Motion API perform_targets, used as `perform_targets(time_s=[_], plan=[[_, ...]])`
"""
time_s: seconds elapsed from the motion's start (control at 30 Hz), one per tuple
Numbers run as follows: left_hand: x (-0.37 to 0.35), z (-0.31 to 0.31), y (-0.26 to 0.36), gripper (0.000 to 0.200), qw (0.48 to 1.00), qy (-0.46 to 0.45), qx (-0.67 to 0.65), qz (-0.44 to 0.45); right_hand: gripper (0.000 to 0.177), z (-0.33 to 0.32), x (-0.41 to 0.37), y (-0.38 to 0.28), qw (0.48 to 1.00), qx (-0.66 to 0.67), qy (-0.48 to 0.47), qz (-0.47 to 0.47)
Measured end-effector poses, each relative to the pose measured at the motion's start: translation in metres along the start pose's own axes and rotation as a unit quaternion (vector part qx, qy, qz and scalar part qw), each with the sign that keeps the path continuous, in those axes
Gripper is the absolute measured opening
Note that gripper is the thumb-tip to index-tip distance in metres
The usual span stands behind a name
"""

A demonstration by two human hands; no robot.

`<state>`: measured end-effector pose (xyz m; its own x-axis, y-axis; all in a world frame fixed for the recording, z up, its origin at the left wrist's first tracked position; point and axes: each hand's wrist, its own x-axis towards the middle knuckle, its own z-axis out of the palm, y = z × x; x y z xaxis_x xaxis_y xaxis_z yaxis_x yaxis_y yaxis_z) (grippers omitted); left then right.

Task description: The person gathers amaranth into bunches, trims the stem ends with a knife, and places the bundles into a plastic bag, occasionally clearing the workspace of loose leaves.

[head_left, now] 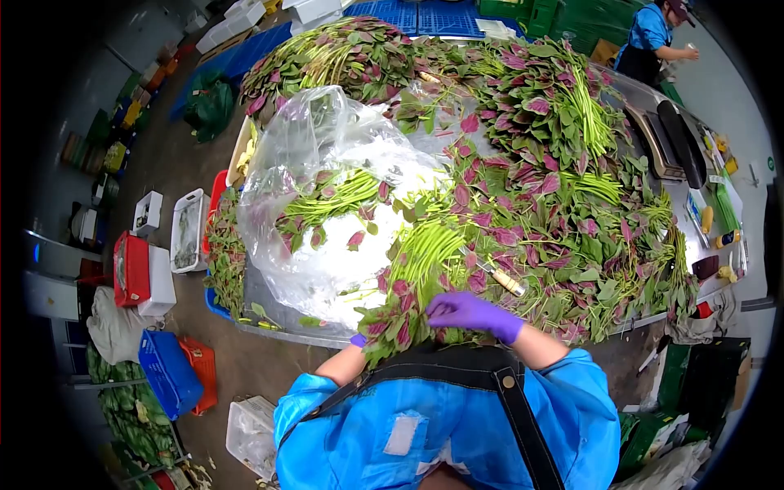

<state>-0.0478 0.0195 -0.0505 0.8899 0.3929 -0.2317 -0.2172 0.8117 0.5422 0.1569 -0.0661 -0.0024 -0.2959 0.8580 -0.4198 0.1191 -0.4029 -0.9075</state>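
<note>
A bunch of red-and-green amaranth [429,249] lies at the front edge of the table, its leafy end against my apron and its pale stems pointing away. Leaves cover most of my left hand [358,340], gloved in purple, which grips the bunch from the left. My right hand [474,316], in a purple glove, is at the right side of these leaves with its fingers curled together; what is between the fingertips is hidden. Just beyond it lies a knife [506,282] with a wooden handle. Another bunch of amaranth [339,198] rests on a clear plastic bag [278,180].
Heaped amaranth [563,131] covers the table's back and right. A scale [657,147] stands at the far right, with a co-worker [649,41] beyond. Left on the floor are a blue crate [170,371], a white basket [190,231] and a red box [131,268].
</note>
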Motion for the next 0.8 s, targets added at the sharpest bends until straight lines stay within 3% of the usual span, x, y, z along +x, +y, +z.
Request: perform_targets(time_s=[0.03,0.1,0.17,0.23,0.27,0.3,0.37,0.4,0.43,0.5,0.53,0.57,0.63,0.67,0.73,0.77,0.8], plan=[[-0.004,-0.005,-0.002,0.081,1.000,0.009,-0.002,0.008,0.034,0.016,0.009,0.009,0.999,-0.017,0.001,0.029],[-0.010,-0.010,-0.002,0.081,1.000,0.018,0.000,0.012,0.034,0.038,0.002,-0.013,0.986,-0.064,0.085,-0.130],[-0.015,-0.011,-0.002,0.081,1.000,0.025,0.003,0.013,0.038,0.038,0.004,-0.023,0.988,-0.095,0.073,-0.099],[-0.014,-0.011,-0.004,0.081,0.999,0.029,0.011,0.008,0.042,0.042,0.019,-0.010,0.998,-0.011,0.052,0.034],[-0.012,-0.013,-0.005,0.081,0.999,0.028,0.013,0.010,0.046,0.047,0.054,0.062,0.998,-0.009,0.043,-0.048],[-0.010,-0.016,-0.001,0.081,0.999,0.024,0.025,0.009,0.046,0.044,0.056,0.055,0.997,-0.012,0.049,-0.056],[-0.007,-0.015,0.014,0.081,0.999,0.011,0.052,0.005,0.055,0.040,0.042,0.024,0.983,-0.022,0.067,-0.167],[-0.010,-0.013,0.024,0.081,0.997,0.004,0.071,-0.001,0.057,0.027,0.030,-0.016,0.986,0.048,-0.072,0.143],[-0.008,-0.010,0.036,0.081,0.996,-0.005,0.093,-0.005,0.057,0.029,0.026,-0.017,0.985,0.050,-0.073,0.145],[-0.003,-0.001,0.066,0.081,0.989,-0.026,0.146,-0.011,0.059,0.031,0.020,-0.015,0.996,-0.018,-0.027,-0.078],[0.000,0.003,0.079,0.081,0.985,-0.035,0.170,-0.012,0.063,0.030,0.021,-0.009,0.993,-0.020,-0.051,-0.105],[0.002,0.008,0.093,0.081,0.980,-0.044,0.192,-0.012,0.063,0.020,0.016,-0.020,0.993,-0.021,-0.054,-0.106],[0.009,0.014,0.116,0.081,0.969,-0.059,0.238,-0.017,0.070,-0.013,0.005,-0.041,0.965,0.119,-0.228,-0.047],[0.009,0.015,0.123,0.081,0.965,-0.065,0.253,-0.026,0.070,-0.026,0.004,-0.030,0.965,0.120,-0.229,-0.048],[0.003,0.012,0.123,0.081,0.957,-0.075,0.276,-0.055,0.072,-0.046,0.012,0.006,0.965,0.249,-0.004,0.082],[-0.002,0.010,0.117,0.081,0.953,-0.082,0.282,-0.074,0.072,-0.039,0.016,0.016,0.964,0.252,-0.002,0.082],[-0.011,0.008,0.108,0.081,0.951,-0.089,0.282,-0.095,0.072,-0.026,0.018,0.024,0.963,0.260,0.060,-0.025]])
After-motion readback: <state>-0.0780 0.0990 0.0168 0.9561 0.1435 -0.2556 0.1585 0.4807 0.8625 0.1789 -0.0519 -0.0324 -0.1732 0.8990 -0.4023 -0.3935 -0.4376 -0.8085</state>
